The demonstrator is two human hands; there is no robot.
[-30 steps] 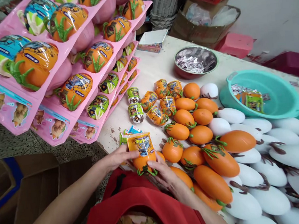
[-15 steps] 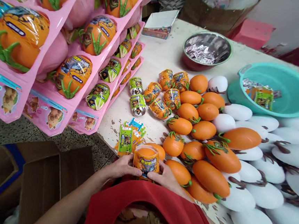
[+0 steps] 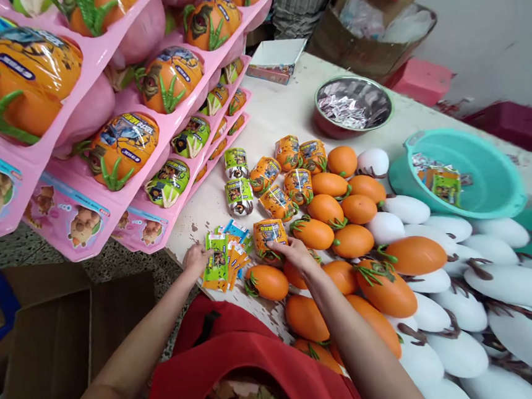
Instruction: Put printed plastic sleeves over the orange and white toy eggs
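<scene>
My right hand [image 3: 295,254] grips a labelled orange toy egg [image 3: 269,235] and holds it out over the table, beside the other wrapped eggs [image 3: 278,203]. My left hand [image 3: 195,258] rests at the table edge with its fingers on a small stack of printed sleeve labels [image 3: 225,260]. A plain orange egg [image 3: 267,282] with green claws lies just below the labelled one. Many more plain orange eggs [image 3: 353,240] and white eggs [image 3: 458,269] are heaped to the right.
Pink display trays [image 3: 121,193] loaded with wrapped eggs slope down on the left. A teal basin [image 3: 493,186] holds labels, a metal bowl [image 3: 353,102] holds foil packets, and a small open box [image 3: 275,62] sits farther back. Cardboard boxes [image 3: 65,347] stand on the floor at lower left.
My right hand has carried the labelled orange egg from my lap edge forward toward the wrapped eggs. My left hand has let go of it and moved onto the label stack.
</scene>
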